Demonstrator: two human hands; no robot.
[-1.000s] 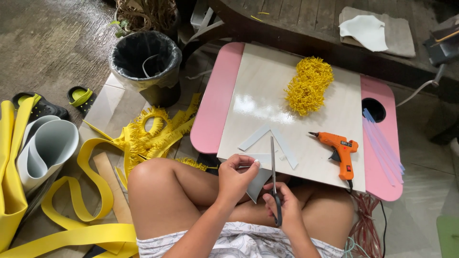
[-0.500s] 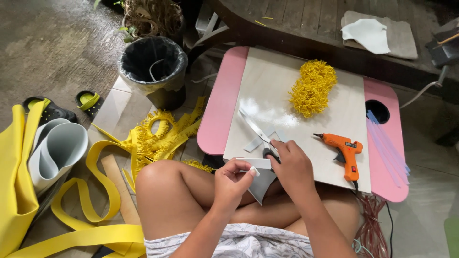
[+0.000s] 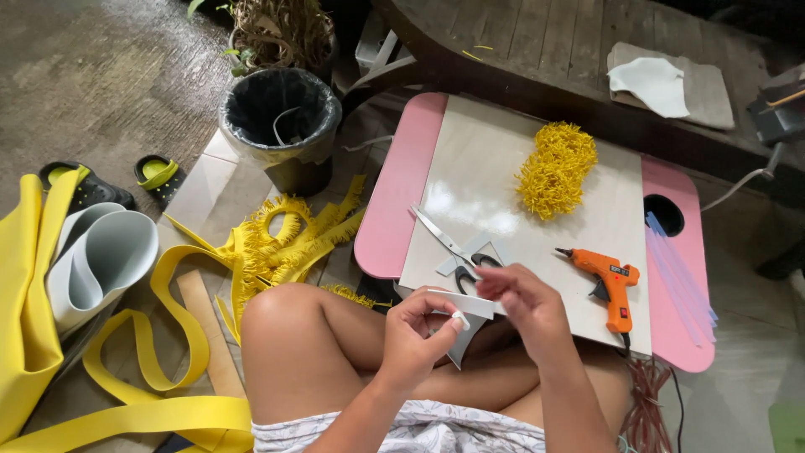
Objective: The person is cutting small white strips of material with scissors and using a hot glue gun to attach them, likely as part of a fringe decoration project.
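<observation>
Head view showed your left hand point(image 3: 419, 335) and right hand point(image 3: 524, 306) both pinching the white foam strip point(image 3: 461, 306) at lower centre, below the scissors point(image 3: 449, 247); you did well keeping it taut.

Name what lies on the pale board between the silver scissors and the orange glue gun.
Nothing: in the head view, the board is bare between the scissors and the glue gun; only the right hand's fingertips reach near.
</observation>
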